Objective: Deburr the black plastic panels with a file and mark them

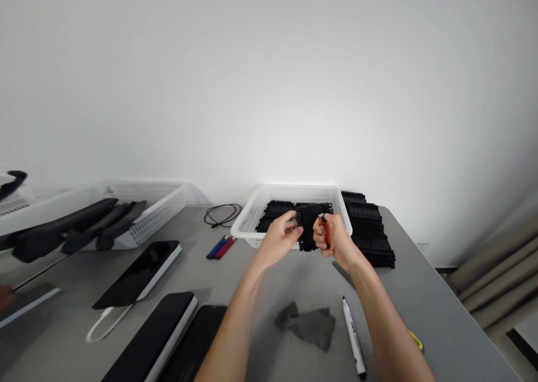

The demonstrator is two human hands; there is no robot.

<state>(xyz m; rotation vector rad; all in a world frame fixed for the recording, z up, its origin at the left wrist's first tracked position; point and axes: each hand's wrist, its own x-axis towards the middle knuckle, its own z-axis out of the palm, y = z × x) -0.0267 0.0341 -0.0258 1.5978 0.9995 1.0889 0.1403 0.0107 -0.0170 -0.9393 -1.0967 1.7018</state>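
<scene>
My left hand [278, 240] grips the left edge of a flat black piece with toothed edges [310, 217], held up in front of the white basket. My right hand [339, 241] is closed around an orange lighter [325, 231], its metal top upward, close against the right side of the black piece. No flame can be made out. Behind my hands, the white basket [249, 213] contains more black toothed pieces [269, 214]. Stacks of similar black pieces [372, 233] stand to its right.
Below my hands lie a dark grey cloth [313, 326] and a white marker [353, 337]. Blue and red lighters [221, 247] and a black cable [222, 215] lie left. Farther left are a phone with a white cable [138, 273], black cases [149, 337] and another white basket [157, 225].
</scene>
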